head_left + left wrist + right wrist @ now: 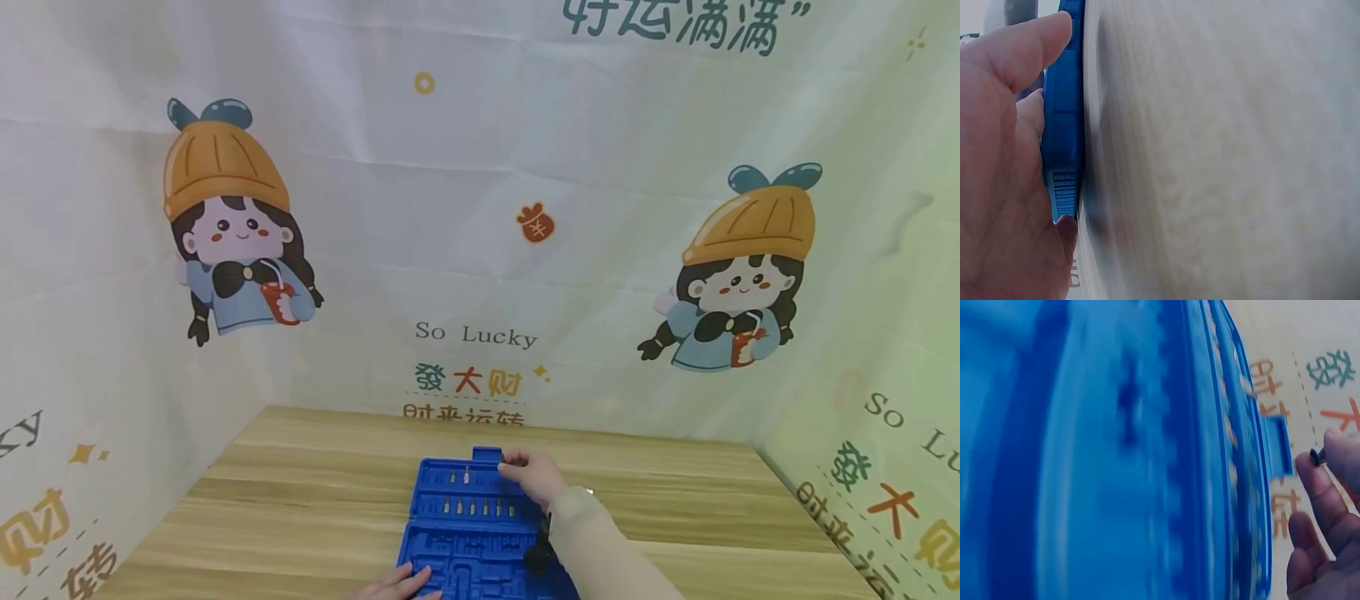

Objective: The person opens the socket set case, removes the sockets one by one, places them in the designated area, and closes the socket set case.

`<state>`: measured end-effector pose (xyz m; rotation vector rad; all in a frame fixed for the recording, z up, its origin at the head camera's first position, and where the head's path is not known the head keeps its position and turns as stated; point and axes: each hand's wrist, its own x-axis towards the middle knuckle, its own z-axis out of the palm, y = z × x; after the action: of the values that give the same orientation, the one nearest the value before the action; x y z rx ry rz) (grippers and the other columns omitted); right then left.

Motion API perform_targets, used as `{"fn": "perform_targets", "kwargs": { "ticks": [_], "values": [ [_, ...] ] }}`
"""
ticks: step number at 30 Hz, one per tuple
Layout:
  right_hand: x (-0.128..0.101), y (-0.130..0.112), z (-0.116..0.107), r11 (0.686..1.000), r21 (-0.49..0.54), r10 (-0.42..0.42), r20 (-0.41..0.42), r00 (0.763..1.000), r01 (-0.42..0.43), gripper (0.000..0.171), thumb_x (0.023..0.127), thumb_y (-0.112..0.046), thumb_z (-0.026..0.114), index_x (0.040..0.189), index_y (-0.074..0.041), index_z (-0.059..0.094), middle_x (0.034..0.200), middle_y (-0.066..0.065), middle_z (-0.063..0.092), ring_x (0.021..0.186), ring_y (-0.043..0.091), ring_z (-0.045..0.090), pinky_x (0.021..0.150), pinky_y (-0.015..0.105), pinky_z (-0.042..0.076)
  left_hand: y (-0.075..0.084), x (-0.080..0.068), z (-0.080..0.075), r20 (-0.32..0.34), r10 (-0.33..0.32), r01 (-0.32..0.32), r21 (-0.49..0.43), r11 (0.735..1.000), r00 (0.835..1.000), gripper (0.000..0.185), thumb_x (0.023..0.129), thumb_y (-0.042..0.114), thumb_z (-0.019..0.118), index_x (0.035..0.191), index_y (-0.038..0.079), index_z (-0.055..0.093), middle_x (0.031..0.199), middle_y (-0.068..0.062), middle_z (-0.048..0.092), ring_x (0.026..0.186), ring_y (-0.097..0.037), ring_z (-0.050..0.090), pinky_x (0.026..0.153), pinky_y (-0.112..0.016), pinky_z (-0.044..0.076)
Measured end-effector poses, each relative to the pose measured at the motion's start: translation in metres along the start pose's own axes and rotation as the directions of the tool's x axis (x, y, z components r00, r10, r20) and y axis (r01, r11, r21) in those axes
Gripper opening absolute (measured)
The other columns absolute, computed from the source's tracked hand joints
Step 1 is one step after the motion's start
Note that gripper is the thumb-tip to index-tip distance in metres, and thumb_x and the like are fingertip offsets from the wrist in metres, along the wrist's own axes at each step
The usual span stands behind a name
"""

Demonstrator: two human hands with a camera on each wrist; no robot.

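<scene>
Head view — our right hand [534,477] pinches a small, slippery-looking metal bit [1317,455] by its tip at the blue tool case's [465,533] far edge — left hand [397,583] flat, fingers straight, steadying it.

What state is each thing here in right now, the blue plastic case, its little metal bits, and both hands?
Blue plastic tool case: lying open on the wooden table.
Small metal bits: seated in the case's slots.
Right hand: pinching one small bit.
Left hand: resting on the case's near edge.
</scene>
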<state>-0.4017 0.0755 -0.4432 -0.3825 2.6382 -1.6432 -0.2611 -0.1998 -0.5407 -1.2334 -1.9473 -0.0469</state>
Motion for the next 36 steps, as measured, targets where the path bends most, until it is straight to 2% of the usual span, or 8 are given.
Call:
{"fn": "perform_targets", "kwargs": {
  "ticks": [4, 9, 15, 18, 22, 25, 33, 36],
  "values": [
    [-0.004, 0.013, -0.021, 1.000, -0.020, -0.022, 0.020, 1.000, 0.023, 0.014, 0.091, -0.009, 0.065, 0.100, 0.003, 0.065, 0.093, 0.006, 0.063, 0.085, 0.019, 0.055, 0.080, 0.041, 0.046, 0.001, -0.004, 0.003, 0.060, -0.042, 0.043, -0.009, 0.999, 0.997, 0.057, 0.096, 0.050, 0.050, 0.146, 0.023, 0.045, 0.147, -0.003, 0.046, 0.126, -0.029, 0.050, 0.114, -0.022, 0.009],
    [-0.011, 0.028, -0.047, 0.998, -0.066, 0.016, -0.004, 1.000, -0.016, 0.013, 0.090, -0.012, 0.067, 0.098, -0.002, 0.066, 0.090, 0.004, 0.062, 0.084, 0.019, 0.055, 0.077, 0.038, 0.046, 0.002, -0.005, 0.003, 0.069, -0.059, 0.062, -0.045, 0.997, 0.996, 0.060, 0.094, 0.050, 0.054, 0.147, 0.023, 0.043, 0.148, -0.003, 0.045, 0.128, -0.030, 0.049, 0.114, -0.021, 0.008],
    [-0.020, 0.042, -0.076, 0.992, -0.122, 0.037, -0.055, 0.998, -0.043, 0.008, 0.088, -0.010, 0.069, 0.092, -0.004, 0.067, 0.083, 0.003, 0.061, 0.076, 0.018, 0.053, 0.067, 0.032, 0.043, 0.001, 0.000, 0.000, 0.036, -0.014, 0.015, -0.046, 0.999, 0.999, 0.055, 0.097, 0.048, 0.050, 0.145, 0.019, 0.047, 0.145, -0.005, 0.048, 0.124, -0.032, 0.052, 0.114, -0.023, 0.012],
    [-0.025, 0.048, -0.088, 0.985, -0.165, 0.039, -0.060, 0.997, -0.048, 0.005, 0.088, -0.008, 0.069, 0.089, -0.005, 0.066, 0.081, 0.002, 0.060, 0.075, 0.017, 0.053, 0.067, 0.032, 0.043, -0.001, 0.002, -0.004, 0.072, 0.003, 0.003, -0.072, 0.997, 0.997, 0.055, 0.097, 0.045, 0.051, 0.145, 0.017, 0.046, 0.145, -0.007, 0.048, 0.125, -0.033, 0.051, 0.113, -0.023, 0.016],
    [-0.031, 0.054, -0.100, 0.980, -0.192, 0.050, -0.047, 0.998, -0.058, 0.004, 0.087, -0.004, 0.069, 0.087, -0.003, 0.065, 0.079, 0.002, 0.060, 0.074, 0.017, 0.052, 0.066, 0.031, 0.042, -0.003, 0.005, -0.012, 0.203, -0.046, 0.080, -0.166, 0.983, 0.978, 0.058, 0.096, 0.043, 0.055, 0.147, 0.019, 0.042, 0.147, -0.008, 0.045, 0.128, -0.030, 0.048, 0.101, -0.028, 0.040],
    [-0.037, 0.058, -0.105, 0.976, -0.208, 0.070, -0.012, 0.998, -0.070, 0.005, 0.086, -0.002, 0.069, 0.084, -0.002, 0.064, 0.077, 0.002, 0.060, 0.071, 0.017, 0.050, 0.064, 0.031, 0.040, -0.003, 0.008, -0.017, 0.281, -0.086, 0.151, -0.218, 0.964, 0.956, 0.059, 0.096, 0.042, 0.056, 0.148, 0.021, 0.041, 0.148, -0.007, 0.044, 0.128, -0.030, 0.048, 0.088, -0.036, 0.051],
    [-0.049, 0.065, -0.108, 0.953, -0.302, 0.024, 0.042, 0.999, -0.010, 0.011, 0.082, 0.000, 0.072, 0.078, -0.003, 0.062, 0.075, 0.000, 0.058, 0.070, 0.015, 0.049, 0.065, 0.029, 0.040, -0.004, 0.012, -0.023, 0.377, -0.131, 0.250, -0.285, 0.925, 0.917, 0.055, 0.097, 0.044, 0.052, 0.148, 0.024, 0.042, 0.146, -0.008, 0.045, 0.128, -0.032, 0.048, 0.088, -0.039, 0.051],
    [-0.050, 0.067, -0.106, 0.952, -0.306, 0.018, 0.027, 0.999, -0.009, 0.012, 0.081, 0.002, 0.072, 0.076, -0.003, 0.061, 0.074, -0.001, 0.057, 0.069, 0.014, 0.049, 0.065, 0.029, 0.040, -0.003, 0.012, -0.023, 0.381, -0.139, 0.260, -0.286, 0.922, 0.914, 0.055, 0.097, 0.045, 0.052, 0.148, 0.025, 0.042, 0.147, -0.008, 0.045, 0.128, -0.032, 0.048, 0.088, -0.039, 0.051]
  ]
}}
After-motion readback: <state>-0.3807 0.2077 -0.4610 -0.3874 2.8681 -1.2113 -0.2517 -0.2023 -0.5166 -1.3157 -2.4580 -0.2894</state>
